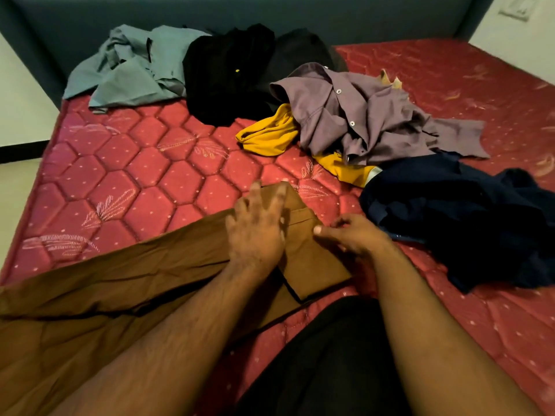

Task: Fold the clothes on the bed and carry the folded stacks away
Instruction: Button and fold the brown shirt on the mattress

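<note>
Brown trousers [126, 277] lie stretched across the near side of the red quilted mattress [144, 175], waistband end to the right. My left hand [258, 226] lies flat on the waistband end with fingers spread. My right hand [351, 235] pinches the trousers' right edge between thumb and fingers. Unfolded clothes lie further back: a grey-green shirt [132, 67], a black garment [231, 76], a mauve button shirt [360, 115], a yellow garment [267, 133] partly under the mauve shirt, and a navy garment [450, 217] at the right.
A dark padded headboard [270, 10] runs along the far side of the bed. The mattress's left edge [36, 187] drops to a pale floor. A dark cloth [330, 355] lies in the near foreground between my forearms.
</note>
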`<state>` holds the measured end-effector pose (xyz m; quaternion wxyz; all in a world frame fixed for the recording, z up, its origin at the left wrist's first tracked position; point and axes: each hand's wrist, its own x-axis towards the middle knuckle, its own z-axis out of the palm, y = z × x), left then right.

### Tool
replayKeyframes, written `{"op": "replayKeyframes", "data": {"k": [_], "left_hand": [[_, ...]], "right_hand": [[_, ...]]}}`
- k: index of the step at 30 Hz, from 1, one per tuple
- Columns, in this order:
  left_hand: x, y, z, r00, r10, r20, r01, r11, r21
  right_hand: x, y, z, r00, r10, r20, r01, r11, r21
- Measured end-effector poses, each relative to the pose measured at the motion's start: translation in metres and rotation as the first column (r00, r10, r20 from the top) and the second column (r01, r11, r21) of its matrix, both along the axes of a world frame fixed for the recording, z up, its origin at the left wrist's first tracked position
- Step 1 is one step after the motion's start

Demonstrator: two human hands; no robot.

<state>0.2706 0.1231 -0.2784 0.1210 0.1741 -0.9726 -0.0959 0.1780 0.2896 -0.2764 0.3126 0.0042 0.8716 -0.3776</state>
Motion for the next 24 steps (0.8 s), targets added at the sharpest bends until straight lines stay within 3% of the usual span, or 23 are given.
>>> {"op": "replayKeyframes", "data": {"k": [2, 4, 6, 12, 14, 16, 18, 20, 22, 23, 24], "left_hand": [[-0.011, 0.005, -0.004, 0.988, -0.140, 0.070, 0.144, 0.988, -0.057], [-0.018, 0.010, -0.018, 0.949, -0.222, 0.223, 0.213, 0.975, 0.062], [-0.012, 0.013, -0.041, 0.917, -0.226, 0.328, 0.169, 0.967, 0.193], [0.001, 0.019, -0.066, 0.943, -0.108, 0.315, 0.080, 0.992, 0.101], [-0.003, 0.018, -0.062, 0.934, -0.100, 0.343, 0.066, 0.992, 0.109], [-0.005, 0.017, -0.057, 0.911, -0.124, 0.393, 0.079, 0.989, 0.127], [-0.010, 0.011, -0.048, 0.871, -0.181, 0.457, 0.087, 0.972, 0.219], [-0.016, 0.002, -0.034, 0.880, -0.211, 0.425, 0.030, 0.918, 0.396], [-0.012, -0.012, -0.016, 0.978, -0.028, 0.208, -0.091, 0.837, 0.540], [-0.008, -0.020, -0.008, 0.988, 0.119, 0.099, -0.155, 0.744, 0.650], [0.004, -0.030, 0.004, 0.975, 0.218, 0.036, -0.156, 0.562, 0.812]], "right_hand": [[-0.006, -0.014, -0.002, 0.988, -0.147, -0.046, 0.134, 0.967, -0.216], [-0.012, -0.029, -0.008, 0.976, -0.214, -0.043, 0.191, 0.935, -0.298], [-0.020, -0.041, -0.019, 0.975, -0.204, -0.081, 0.181, 0.955, -0.233], [-0.028, -0.053, -0.030, 0.980, -0.057, -0.188, 0.054, 0.998, -0.019], [-0.027, -0.042, -0.024, 0.994, -0.052, -0.096, 0.047, 0.997, -0.059], [-0.021, -0.026, -0.018, 0.999, 0.012, 0.046, -0.012, 1.000, 0.001], [-0.012, -0.019, -0.012, 0.995, 0.046, 0.087, -0.049, 0.998, 0.037], [0.000, -0.025, 0.004, 0.998, 0.042, 0.051, -0.042, 0.999, 0.005], [0.021, -0.043, 0.022, 0.998, 0.053, -0.020, -0.054, 0.996, -0.072], [0.034, -0.054, 0.028, 0.997, 0.054, -0.052, -0.059, 0.992, -0.114], [0.051, -0.069, 0.034, 0.993, 0.065, -0.103, -0.079, 0.987, -0.137]]}}
